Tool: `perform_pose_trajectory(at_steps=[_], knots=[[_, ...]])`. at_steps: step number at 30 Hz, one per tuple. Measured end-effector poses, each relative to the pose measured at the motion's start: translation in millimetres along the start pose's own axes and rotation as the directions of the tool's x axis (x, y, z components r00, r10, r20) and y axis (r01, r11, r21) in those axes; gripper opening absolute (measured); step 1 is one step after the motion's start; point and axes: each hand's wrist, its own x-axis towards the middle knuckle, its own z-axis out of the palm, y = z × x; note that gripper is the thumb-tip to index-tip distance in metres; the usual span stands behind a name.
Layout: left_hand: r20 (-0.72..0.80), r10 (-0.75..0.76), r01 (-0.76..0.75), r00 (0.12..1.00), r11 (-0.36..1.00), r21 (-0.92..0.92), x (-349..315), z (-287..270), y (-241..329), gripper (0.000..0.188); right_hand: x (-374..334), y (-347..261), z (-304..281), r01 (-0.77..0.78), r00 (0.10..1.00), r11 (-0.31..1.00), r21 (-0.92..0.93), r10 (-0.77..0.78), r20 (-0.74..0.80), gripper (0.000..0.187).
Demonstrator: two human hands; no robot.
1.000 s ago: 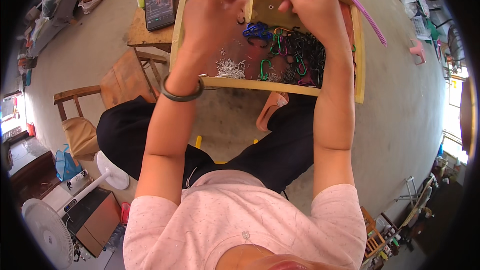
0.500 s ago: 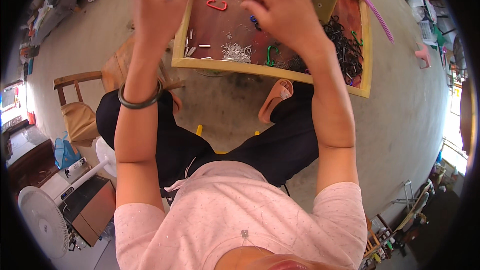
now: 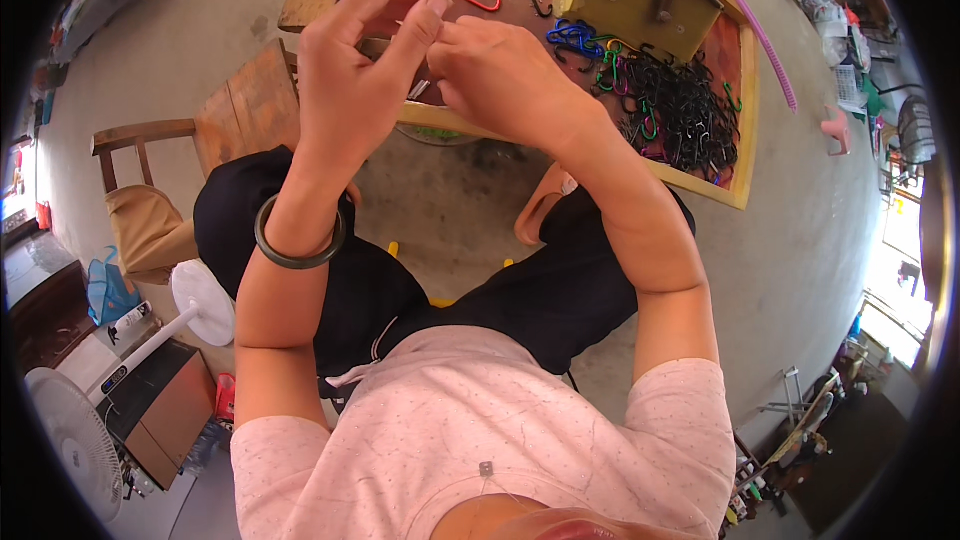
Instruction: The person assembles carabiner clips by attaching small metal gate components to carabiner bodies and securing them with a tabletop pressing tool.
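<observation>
black metal carabiners (image 3: 690,110) lie heaped on the right of the red, wood-rimmed surface (image 3: 692,185); left hand (image 3: 350,80) and right hand (image 3: 505,80) meet, fingers bent, their grip impossible to tell.

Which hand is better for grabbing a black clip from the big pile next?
Probably the right hand: it looks nearer the black clips, which lie toward the right of the wooden tray. The left hand is farther away.
</observation>
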Motion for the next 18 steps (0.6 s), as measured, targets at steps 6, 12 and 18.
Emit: perform_pose_trajectory(at_steps=[6, 12, 18], knots=[[-0.003, -0.075, 0.074, 0.997, 0.991, -0.115, -4, 5, 0, 0.011, -8, 24, -43, -0.256, 0.945, 0.531, 0.808, 0.315, 0.092, 0.013], [0.118, -0.094, 0.094, 0.989, 0.996, 0.004, -10, 20, 4, 0.014, -33, 29, -62, -0.323, 0.867, 0.328, 0.888, 0.480, 0.138, 0.016], [0.193, -0.069, 0.058, 0.979, 0.996, 0.063, -10, 41, 6, 0.016, -58, 27, -58, -0.336, 0.807, 0.236, 0.912, 0.572, 0.149, 0.018]])
